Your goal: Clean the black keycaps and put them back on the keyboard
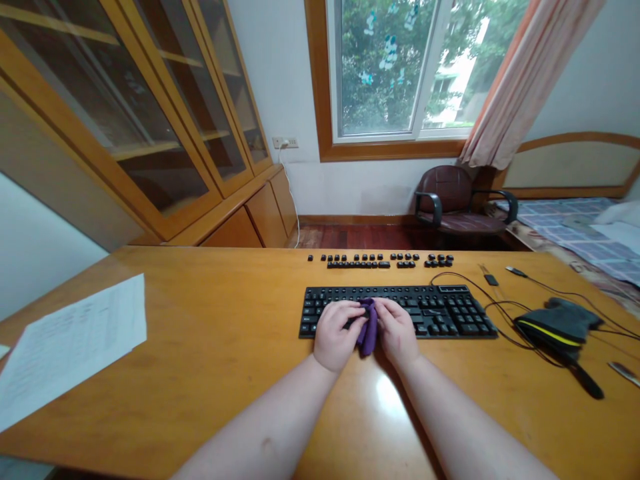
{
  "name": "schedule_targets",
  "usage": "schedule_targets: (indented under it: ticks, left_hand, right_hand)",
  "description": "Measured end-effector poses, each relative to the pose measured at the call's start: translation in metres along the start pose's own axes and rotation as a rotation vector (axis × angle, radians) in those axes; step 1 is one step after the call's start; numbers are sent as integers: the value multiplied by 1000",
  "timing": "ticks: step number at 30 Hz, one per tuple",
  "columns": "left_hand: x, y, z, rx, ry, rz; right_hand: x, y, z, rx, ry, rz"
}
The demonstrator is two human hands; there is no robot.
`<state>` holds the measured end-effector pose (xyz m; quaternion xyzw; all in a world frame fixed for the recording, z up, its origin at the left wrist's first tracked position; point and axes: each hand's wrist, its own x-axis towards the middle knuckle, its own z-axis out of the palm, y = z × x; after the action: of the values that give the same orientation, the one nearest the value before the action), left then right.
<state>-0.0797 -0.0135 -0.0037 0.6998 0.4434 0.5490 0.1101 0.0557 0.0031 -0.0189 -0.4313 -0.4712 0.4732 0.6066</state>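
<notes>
A black keyboard (440, 312) lies on the wooden desk (225, 347), with several of its keys taken off. My left hand (336, 335) and my right hand (397, 331) meet over the keyboard's front edge, fingers curled. Both are closed on a small purple cloth (369, 330) pinched between them. What else the fingers hold, if anything, is hidden by the cloth. Rows of loose black keycaps (373, 261) are laid out on the desk just behind the keyboard.
A sheet of printed paper (70, 343) lies at the desk's left edge. At the right sit a dark brush-like tool with a yellow stripe (557, 325), black cables (495, 303) and a small metal tool (624, 373). An armchair (457, 203) stands beyond the desk.
</notes>
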Motion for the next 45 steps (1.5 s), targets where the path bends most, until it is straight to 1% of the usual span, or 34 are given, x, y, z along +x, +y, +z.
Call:
schedule_targets:
  ticks: [3, 4, 6, 12, 19, 24, 30, 32, 36, 38, 41, 43, 45]
  left_hand:
    - [2, -4, 0, 5, 9, 12]
    - [2, -4, 0, 9, 12, 10]
    - [2, -3, -2, 14, 21, -2]
    - [3, -1, -2, -41, -11, -50]
    - [1, -6, 5, -82, 27, -212]
    - [0, -3, 5, -116, -6, -216]
    - [2, -1, 8, -140, -27, -231]
    - [3, -3, 7, -140, -9, -232]
    - [4, -8, 6, -149, 19, -229]
    - [3, -9, 6, -144, 21, -214]
    - [4, -10, 7, -99, 26, -221]
    - [5, -10, 6, -86, -10, -243]
    - [7, -9, 5, -78, -75, -242]
  right_hand:
    - [0, -3, 1, 50, -153, 81]
    - [1, -4, 1, 42, -186, 90]
    - [1, -7, 1, 13, -211, 89]
    - [3, -9, -1, -36, -159, 69]
    - [3, -5, -1, -4, -200, 72]
    - [6, -6, -5, -26, -188, 86]
    - [7, -5, -4, 15, -67, 176]
    - [6, -7, -1, 65, -74, 194]
    - [6, -8, 3, 138, -150, 237]
    - [7, -6, 2, 139, -139, 255]
    - [7, -2, 0, 184, -75, 271]
    - [7, 0, 0, 244, -50, 293]
    - [7, 1, 1, 306, -44, 314]
